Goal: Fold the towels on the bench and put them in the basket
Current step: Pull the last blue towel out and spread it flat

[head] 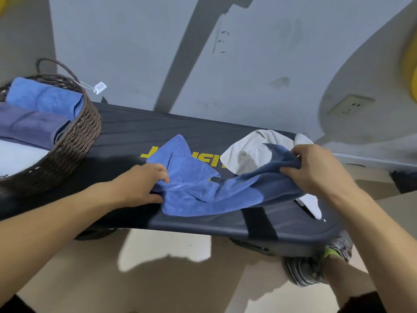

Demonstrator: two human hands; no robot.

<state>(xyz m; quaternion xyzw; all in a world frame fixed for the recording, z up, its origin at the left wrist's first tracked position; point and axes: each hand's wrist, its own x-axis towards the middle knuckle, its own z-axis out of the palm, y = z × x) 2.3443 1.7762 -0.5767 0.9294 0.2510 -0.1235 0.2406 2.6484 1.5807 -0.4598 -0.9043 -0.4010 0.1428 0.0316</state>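
Note:
A crumpled blue towel (203, 190) lies across the middle of the dark bench (135, 132). My left hand (144, 184) grips its left end and my right hand (316, 168) grips its bunched right end. Behind it, under my right hand, lies a white towel (246, 152), partly covered by the blue one. A brown wicker basket (74, 141) stands on the bench's left end. Inside it are a folded blue towel (42, 96), a purple towel (27, 125) and a white one (15, 157).
The bench stands against a grey wall with a socket (350, 105) at the right. A white tag (100, 87) hangs from the basket handle. My shoe (316, 263) is on the beige floor below the bench's right end.

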